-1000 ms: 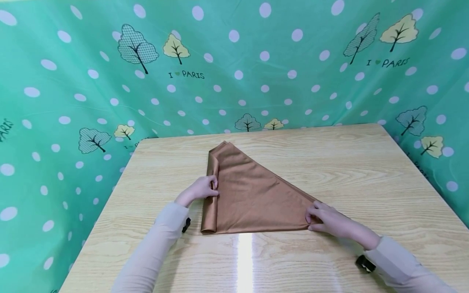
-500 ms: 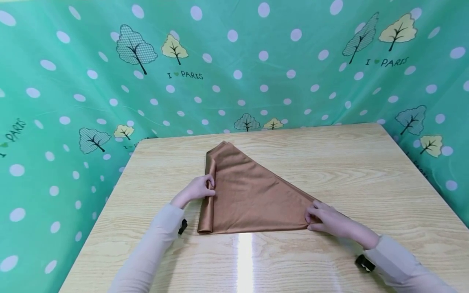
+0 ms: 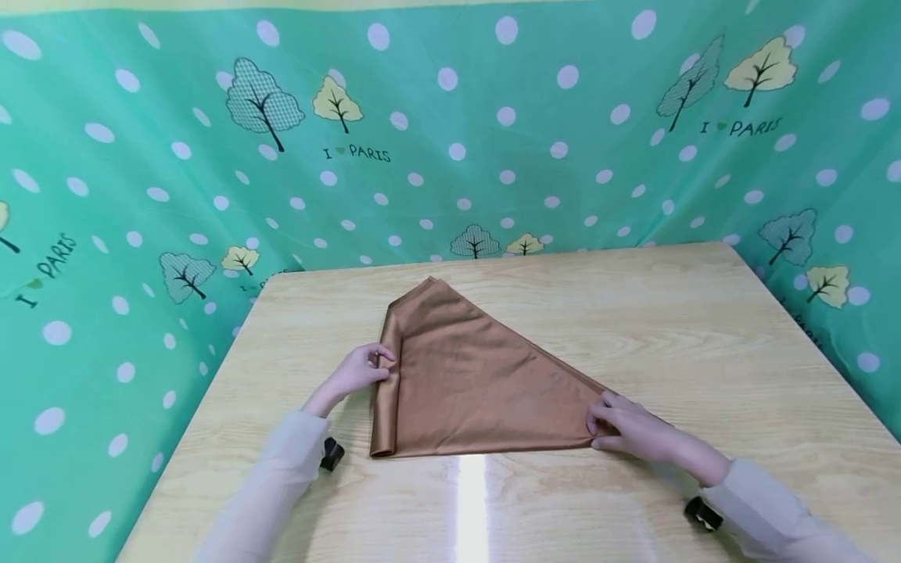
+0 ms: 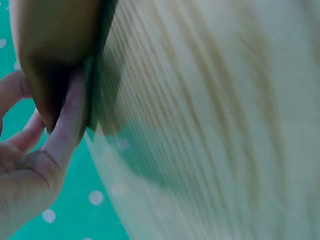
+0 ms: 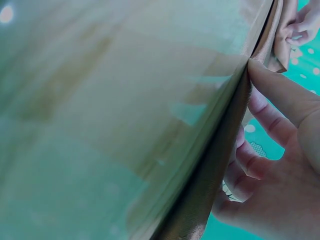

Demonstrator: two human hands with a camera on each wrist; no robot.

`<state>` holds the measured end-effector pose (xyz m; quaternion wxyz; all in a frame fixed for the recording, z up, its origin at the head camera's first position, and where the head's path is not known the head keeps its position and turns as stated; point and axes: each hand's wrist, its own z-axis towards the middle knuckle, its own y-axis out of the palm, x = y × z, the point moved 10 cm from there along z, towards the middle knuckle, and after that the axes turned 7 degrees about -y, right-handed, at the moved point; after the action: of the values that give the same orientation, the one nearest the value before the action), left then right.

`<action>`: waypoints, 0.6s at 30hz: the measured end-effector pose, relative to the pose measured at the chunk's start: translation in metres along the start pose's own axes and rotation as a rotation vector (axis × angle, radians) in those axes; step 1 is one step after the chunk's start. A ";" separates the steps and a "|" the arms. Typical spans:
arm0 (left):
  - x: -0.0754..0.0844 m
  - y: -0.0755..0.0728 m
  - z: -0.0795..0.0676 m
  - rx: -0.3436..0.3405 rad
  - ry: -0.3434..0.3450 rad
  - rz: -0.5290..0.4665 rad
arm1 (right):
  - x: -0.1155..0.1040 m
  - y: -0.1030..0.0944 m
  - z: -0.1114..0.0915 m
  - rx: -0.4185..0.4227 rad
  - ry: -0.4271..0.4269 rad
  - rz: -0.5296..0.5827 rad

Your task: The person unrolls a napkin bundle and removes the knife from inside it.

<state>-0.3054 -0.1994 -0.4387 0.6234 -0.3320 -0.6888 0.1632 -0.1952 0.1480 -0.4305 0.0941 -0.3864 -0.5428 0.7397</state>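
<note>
Noting a green dotted curtain (image 3: 486, 94) with printed trees (image 3: 263, 102) behind the worktop (image 3: 669, 313) and along its left and right sides. Seeing a bright streak of light (image 3: 472, 508) on the near wood, meeting the cloth's front edge. Spotting a black device (image 3: 332, 453) at the cuff of the left sleeve (image 3: 274, 469), and a second black device (image 3: 702, 514) at the cuff of the right sleeve (image 3: 774, 504); finding both sleeves across the near part of the surface. Locating the brown cloth (image 3: 486, 383) flat around the middle of the worktop, folded to roughly a triangle, with a roll (image 3: 385, 414) along its left side. Seeing the left hand (image 3: 355, 371) reaching in from the left and gripping the roll about midway, with fingers on both sides of the fabric in the left wrist view. Seeing the right hand (image 3: 633, 430) angling in from the near right, bent at the fingers, pinching the cloth's right corner. Tracing a slanting edge from the far peak down to the right hand, and a nearly straight front edge between the roll and that corner. Observing wood grain running wide beyond the slant toward the far right, with a narrower strip left of the roll.
</note>
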 end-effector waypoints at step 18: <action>-0.033 -0.012 -0.014 0.035 -0.221 -0.259 | 0.005 0.005 -0.002 -0.025 0.036 0.012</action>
<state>-0.2946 -0.2325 -0.4532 0.5653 -0.2098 -0.7873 0.1288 -0.1959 0.1504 -0.4374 0.0945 -0.4042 -0.5480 0.7263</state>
